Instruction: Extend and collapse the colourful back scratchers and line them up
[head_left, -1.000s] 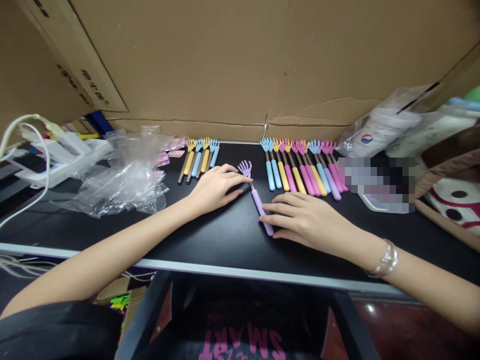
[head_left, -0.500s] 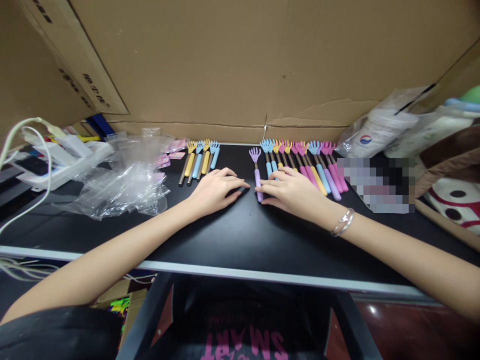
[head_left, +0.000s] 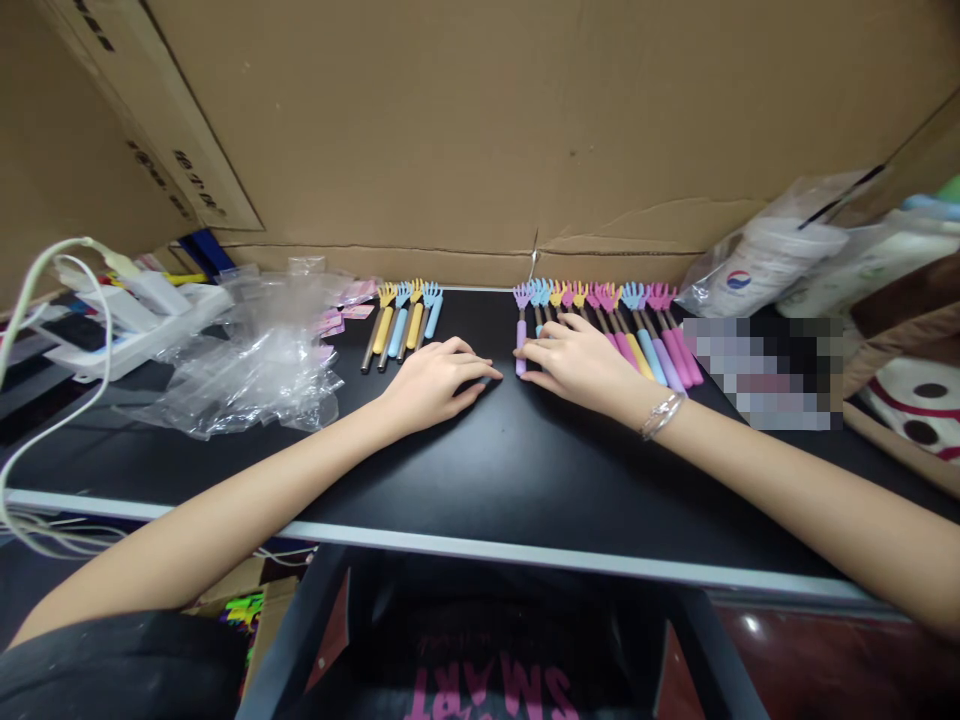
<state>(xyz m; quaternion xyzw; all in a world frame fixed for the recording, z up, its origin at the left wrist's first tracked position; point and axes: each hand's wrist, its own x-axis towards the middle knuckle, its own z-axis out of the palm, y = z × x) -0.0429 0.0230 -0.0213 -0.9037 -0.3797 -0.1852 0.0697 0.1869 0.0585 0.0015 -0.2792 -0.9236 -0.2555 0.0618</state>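
Observation:
A purple back scratcher (head_left: 521,330) with a hand-shaped head stands at the left end of a row of several more back scratchers (head_left: 641,335) in pink, blue and yellow. My right hand (head_left: 574,362) grips its handle between thumb and fingers and covers the lower parts of the neighbouring ones. On the black table, my left hand (head_left: 435,382) lies with fingers stretched out, holding nothing I can see. Just beyond it is a smaller group of yellow and blue back scratchers (head_left: 414,322), their metal rods pointing toward me.
Clear plastic bags (head_left: 262,350) are heaped on the left, beside a white power strip (head_left: 142,330) with cables. To the right stand a bagged cup (head_left: 784,265) and a blurred-out flat object (head_left: 772,375). A cardboard wall (head_left: 420,130) closes off the back.
The purple back scratcher has moved away from me, up against the right-hand row, with my right hand on it. My left hand has stayed almost in place.

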